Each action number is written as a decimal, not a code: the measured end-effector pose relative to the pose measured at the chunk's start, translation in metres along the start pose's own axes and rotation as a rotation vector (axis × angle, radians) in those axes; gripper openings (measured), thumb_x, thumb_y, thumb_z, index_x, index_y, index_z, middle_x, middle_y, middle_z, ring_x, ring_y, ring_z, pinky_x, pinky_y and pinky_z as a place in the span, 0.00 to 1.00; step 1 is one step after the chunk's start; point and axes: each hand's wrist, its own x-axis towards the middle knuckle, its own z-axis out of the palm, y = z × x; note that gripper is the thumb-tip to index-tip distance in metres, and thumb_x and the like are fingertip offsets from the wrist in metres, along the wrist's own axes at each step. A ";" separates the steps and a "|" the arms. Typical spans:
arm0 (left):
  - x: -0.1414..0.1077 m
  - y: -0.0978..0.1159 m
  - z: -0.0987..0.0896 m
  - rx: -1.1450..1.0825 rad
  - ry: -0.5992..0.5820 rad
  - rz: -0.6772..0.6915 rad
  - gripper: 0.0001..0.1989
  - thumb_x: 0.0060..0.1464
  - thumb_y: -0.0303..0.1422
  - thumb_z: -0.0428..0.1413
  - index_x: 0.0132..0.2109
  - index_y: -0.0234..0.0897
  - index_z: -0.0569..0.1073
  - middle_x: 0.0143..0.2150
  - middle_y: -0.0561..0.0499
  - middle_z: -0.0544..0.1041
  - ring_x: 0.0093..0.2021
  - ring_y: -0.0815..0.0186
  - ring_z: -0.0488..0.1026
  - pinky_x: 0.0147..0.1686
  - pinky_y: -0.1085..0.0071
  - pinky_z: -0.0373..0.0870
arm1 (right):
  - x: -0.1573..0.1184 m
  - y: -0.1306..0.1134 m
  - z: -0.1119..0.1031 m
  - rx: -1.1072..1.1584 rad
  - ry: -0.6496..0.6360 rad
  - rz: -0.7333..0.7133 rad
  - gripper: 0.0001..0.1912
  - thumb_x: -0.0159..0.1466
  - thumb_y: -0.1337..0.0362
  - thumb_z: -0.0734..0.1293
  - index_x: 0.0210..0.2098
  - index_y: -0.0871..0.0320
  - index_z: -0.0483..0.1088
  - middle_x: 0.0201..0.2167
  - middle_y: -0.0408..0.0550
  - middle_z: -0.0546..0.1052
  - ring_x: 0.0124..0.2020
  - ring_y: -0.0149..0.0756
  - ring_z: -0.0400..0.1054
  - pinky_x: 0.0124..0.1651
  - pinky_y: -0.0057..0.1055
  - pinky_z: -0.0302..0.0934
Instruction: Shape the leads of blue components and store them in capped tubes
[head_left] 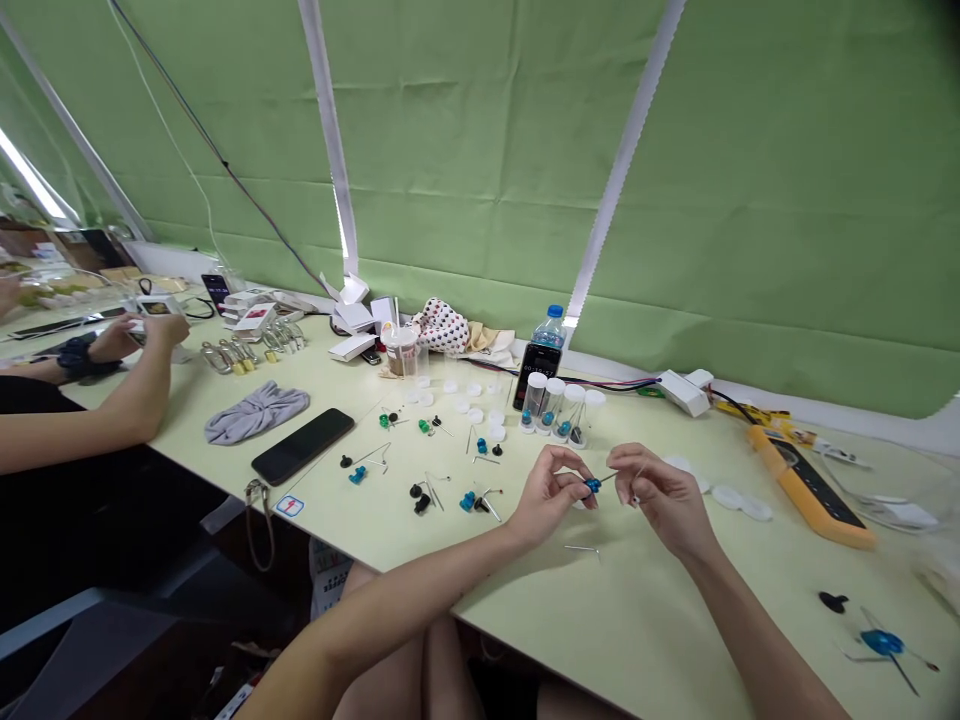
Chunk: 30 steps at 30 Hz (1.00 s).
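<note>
Now, the left hand (551,495) has a small blue plastic piece (593,486) pinched between thumb and fingertips, above the pale surface (660,630), and it's the nearer hand, the right hand (667,500) facing it close by. From the blue piece a thin dark rod (609,477) points at the right hand's curled fingers, its long axis crosswise, slanting slightly up in view; whether those fingers grip it, I cannot tell. Below both hands, nearer the body, an L-shaped metal key (582,548) lies crosswise, short leg toward the person; farther back, white-capped clear tubes (553,405) stand in a row.
</note>
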 end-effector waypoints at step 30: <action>0.003 -0.031 -0.005 0.766 -0.073 0.025 0.24 0.51 0.25 0.51 0.56 0.39 0.60 0.47 0.46 0.67 0.48 0.62 0.66 0.50 0.63 0.61 | 0.024 -0.028 -0.005 -0.185 0.275 0.100 0.11 0.62 0.56 0.63 0.32 0.56 0.72 0.28 0.45 0.69 0.27 0.32 0.60 0.31 0.29 0.57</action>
